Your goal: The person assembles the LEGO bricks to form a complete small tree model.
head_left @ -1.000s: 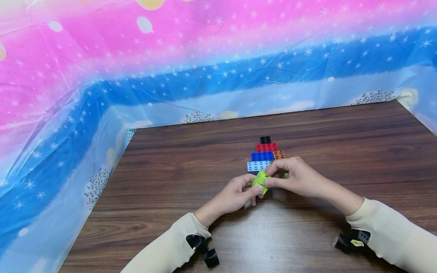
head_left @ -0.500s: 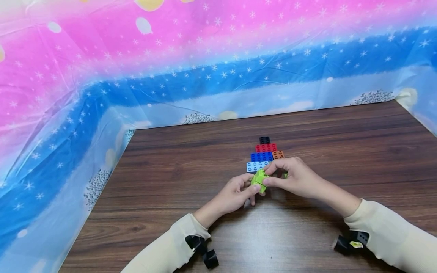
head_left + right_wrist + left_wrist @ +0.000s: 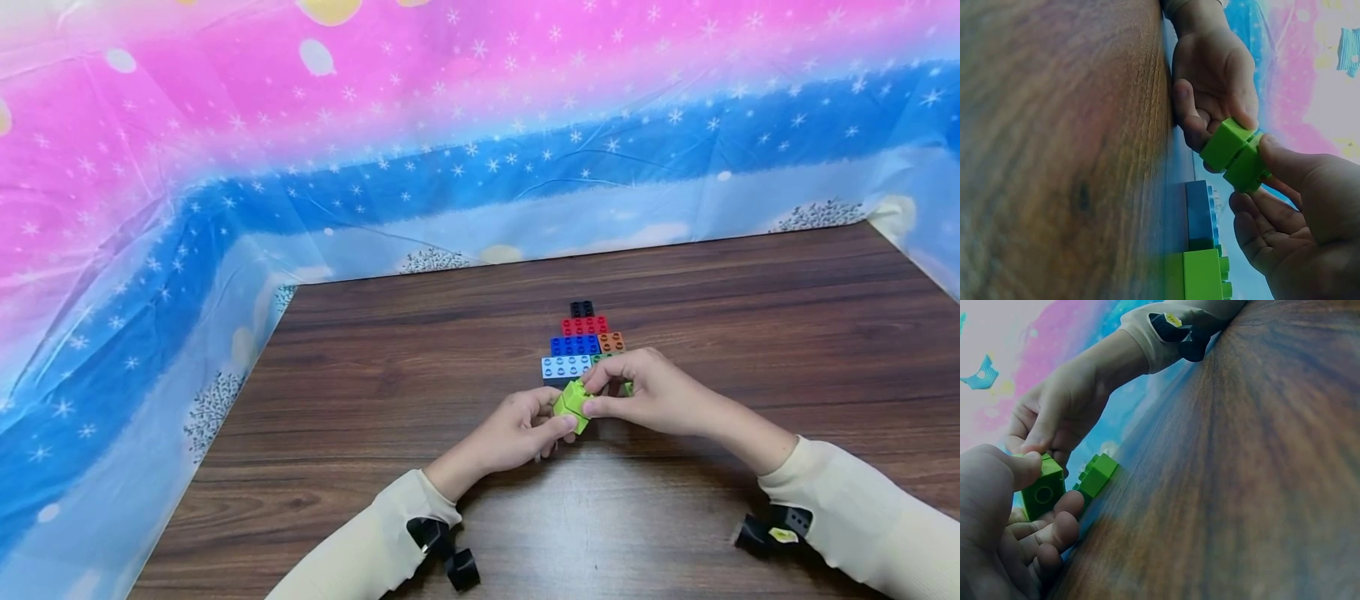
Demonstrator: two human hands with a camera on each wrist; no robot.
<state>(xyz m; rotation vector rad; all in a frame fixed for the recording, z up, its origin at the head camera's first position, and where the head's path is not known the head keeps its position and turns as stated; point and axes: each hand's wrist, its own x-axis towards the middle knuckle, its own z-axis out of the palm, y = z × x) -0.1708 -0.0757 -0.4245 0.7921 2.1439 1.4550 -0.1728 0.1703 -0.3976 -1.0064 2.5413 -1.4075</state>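
Two small lime-green building bricks (image 3: 573, 407) are held together above the table's middle, tilted. My left hand (image 3: 517, 432) pinches one lime brick (image 3: 1225, 145) between thumb and fingers. With thumb and forefinger, my right hand (image 3: 663, 398) grips the other lime brick (image 3: 1246, 167). In the right wrist view the two bricks meet with a thin seam between them; whether they are fully pressed together I cannot tell. A round hollow shows in the underside of the lime brick (image 3: 1044, 492) in the left wrist view.
Beyond the hands, bricks lie in rows on the wooden table (image 3: 360, 367): black (image 3: 582, 309), red (image 3: 585, 326), blue (image 3: 575, 345), orange (image 3: 612, 342) and light blue (image 3: 566, 367). A green brick is partly covered by my right hand. Another lime brick (image 3: 1099, 475) stands close by.
Both hands and the lime bricks have dipped slightly toward me. More of the green brick beside the light blue one shows. The grips look the same.
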